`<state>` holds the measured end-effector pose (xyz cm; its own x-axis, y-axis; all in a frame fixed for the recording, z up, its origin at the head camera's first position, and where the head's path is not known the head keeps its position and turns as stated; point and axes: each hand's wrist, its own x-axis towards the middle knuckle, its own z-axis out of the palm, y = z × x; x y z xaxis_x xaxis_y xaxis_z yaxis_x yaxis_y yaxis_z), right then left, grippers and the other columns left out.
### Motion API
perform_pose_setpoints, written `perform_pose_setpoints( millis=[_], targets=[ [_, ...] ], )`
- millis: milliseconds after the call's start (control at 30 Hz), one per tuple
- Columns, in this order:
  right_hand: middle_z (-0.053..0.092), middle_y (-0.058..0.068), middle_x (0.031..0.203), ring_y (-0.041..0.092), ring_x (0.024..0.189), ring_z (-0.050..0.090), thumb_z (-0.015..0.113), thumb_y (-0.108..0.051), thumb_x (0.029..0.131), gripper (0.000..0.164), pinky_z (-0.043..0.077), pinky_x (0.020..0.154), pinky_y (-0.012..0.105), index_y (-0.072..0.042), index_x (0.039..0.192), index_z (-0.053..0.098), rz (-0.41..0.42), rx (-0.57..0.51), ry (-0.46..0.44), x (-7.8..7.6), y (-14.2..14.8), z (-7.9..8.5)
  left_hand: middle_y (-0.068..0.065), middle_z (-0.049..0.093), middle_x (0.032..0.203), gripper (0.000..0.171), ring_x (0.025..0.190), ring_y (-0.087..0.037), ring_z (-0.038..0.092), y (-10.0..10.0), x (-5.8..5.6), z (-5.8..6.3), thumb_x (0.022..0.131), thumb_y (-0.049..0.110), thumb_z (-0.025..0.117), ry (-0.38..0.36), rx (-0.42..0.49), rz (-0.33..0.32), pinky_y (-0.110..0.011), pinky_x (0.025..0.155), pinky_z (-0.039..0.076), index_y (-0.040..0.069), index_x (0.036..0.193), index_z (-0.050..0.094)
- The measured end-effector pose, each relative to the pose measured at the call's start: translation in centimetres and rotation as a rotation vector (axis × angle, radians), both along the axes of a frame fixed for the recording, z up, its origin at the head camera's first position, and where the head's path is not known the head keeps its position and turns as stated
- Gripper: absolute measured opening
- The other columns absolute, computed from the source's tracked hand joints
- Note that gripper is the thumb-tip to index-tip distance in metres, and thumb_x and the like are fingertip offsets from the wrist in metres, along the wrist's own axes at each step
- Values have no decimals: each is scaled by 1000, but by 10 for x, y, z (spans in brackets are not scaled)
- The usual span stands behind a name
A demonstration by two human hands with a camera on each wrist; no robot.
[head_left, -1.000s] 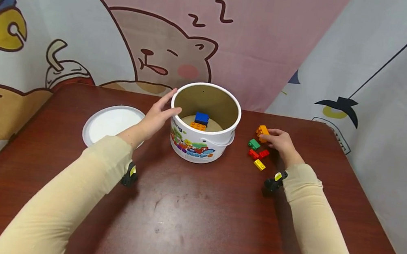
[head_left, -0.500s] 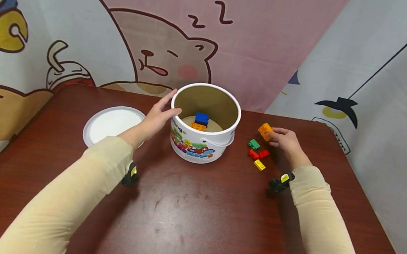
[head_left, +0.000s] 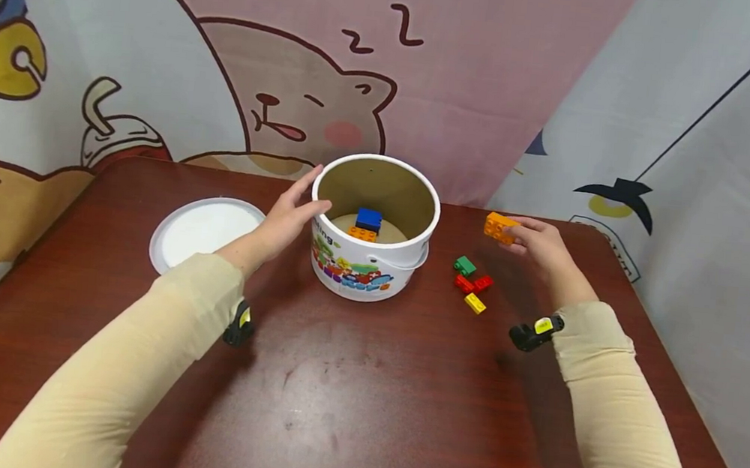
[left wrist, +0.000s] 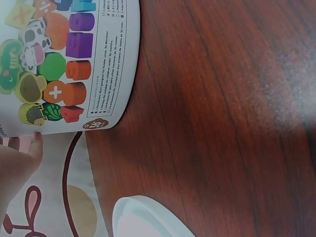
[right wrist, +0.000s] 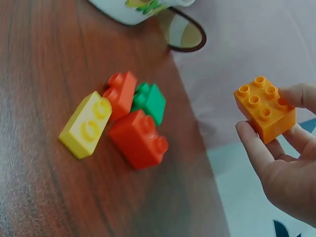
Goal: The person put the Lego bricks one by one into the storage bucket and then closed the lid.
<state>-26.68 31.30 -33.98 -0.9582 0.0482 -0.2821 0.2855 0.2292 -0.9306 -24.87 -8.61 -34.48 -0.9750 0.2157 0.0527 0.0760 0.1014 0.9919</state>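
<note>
An orange building block point(head_left: 499, 228) with several studs is pinched between the thumb and fingers of my right hand point(head_left: 543, 246), raised above the table's far right. In the right wrist view the same orange block point(right wrist: 265, 106) shows its studs. My left hand point(head_left: 281, 217) rests on the left side of a white bucket point(head_left: 371, 271), fingers extended and thumb at the rim. Inside the bucket lie a blue block point(head_left: 369, 219) and an orange one. On the table right of the bucket sit a green block point(right wrist: 150, 102), two red blocks point(right wrist: 138, 139) and a yellow block point(right wrist: 85, 126).
A round white lid point(head_left: 202, 229) lies left of the bucket, partly behind the left forearm. The bucket's handle point(head_left: 409, 262) hangs down its front right. Behind the brown table point(head_left: 360, 391) hangs a cartoon-printed cloth point(head_left: 471, 85).
My right hand has lifted the orange block off the table, moving up and slightly right, away from the other blocks. The left hand has stayed on the bucket.
</note>
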Motion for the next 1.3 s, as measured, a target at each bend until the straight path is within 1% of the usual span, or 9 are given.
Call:
perform_pose_setpoints(
  millis=[67,167,333,400,633,800,1000,1133,1300],
  targets=[
    [48,-4,108,2,87,55,54,-25,94,57,51,83,15,2,140,36,10,23,0,0,-2,5,-12,27,152,66,137,-30,31,0,0,-1,92,13,51,4,7,3,-41,115,25,15,150,21],
    [47,-3,111,3,90,55,55,-25,93,59,50,87,18,2,140,34,22,-1,5,2,-7,12,-11,27,152,66,137,-29,31,0,-1,-2,92,14,51,2,5,8,-41,115,24,16,150,21],
    [46,-1,114,7,97,52,56,-24,93,57,41,101,27,3,138,34,66,-69,25,5,-16,25,-10,25,154,66,137,-28,29,1,-1,-4,92,15,50,0,-9,6,-42,115,24,18,151,19],
    [47,0,113,9,99,53,57,-22,92,55,40,102,29,3,136,37,84,-116,36,7,-20,29,-10,25,154,66,137,-28,30,1,0,-4,92,15,50,6,-5,9,-41,115,25,17,151,20],
    [47,1,115,9,99,55,58,-21,91,34,51,89,22,-5,120,49,120,-177,72,11,-34,44,-13,27,152,65,137,-28,29,2,3,-1,93,15,50,19,4,12,-41,115,24,15,150,20],
    [48,3,116,10,98,57,59,-17,91,24,53,84,22,-8,113,54,141,-245,94,15,-44,53,-13,27,152,65,137,-27,28,3,3,-1,93,15,50,20,12,15,-41,115,23,14,150,20],
    [56,1,107,11,92,61,59,-12,90,10,54,80,22,-12,99,63,197,-323,138,18,-57,62,-12,27,153,65,138,-26,27,3,2,-1,93,16,50,17,10,22,-41,116,22,15,150,20],
    [58,1,105,12,89,62,57,-10,91,9,55,78,24,-12,96,64,212,-326,162,18,-67,66,-11,25,153,65,139,-26,25,3,2,-1,93,17,49,11,2,16,-42,116,21,17,151,19],
    [55,4,109,13,90,62,56,-12,92,18,56,78,24,-4,108,59,217,-242,175,17,-82,70,-9,21,155,65,141,-25,21,3,3,0,94,19,47,-10,-9,5,-44,117,19,19,151,16]
  ],
)
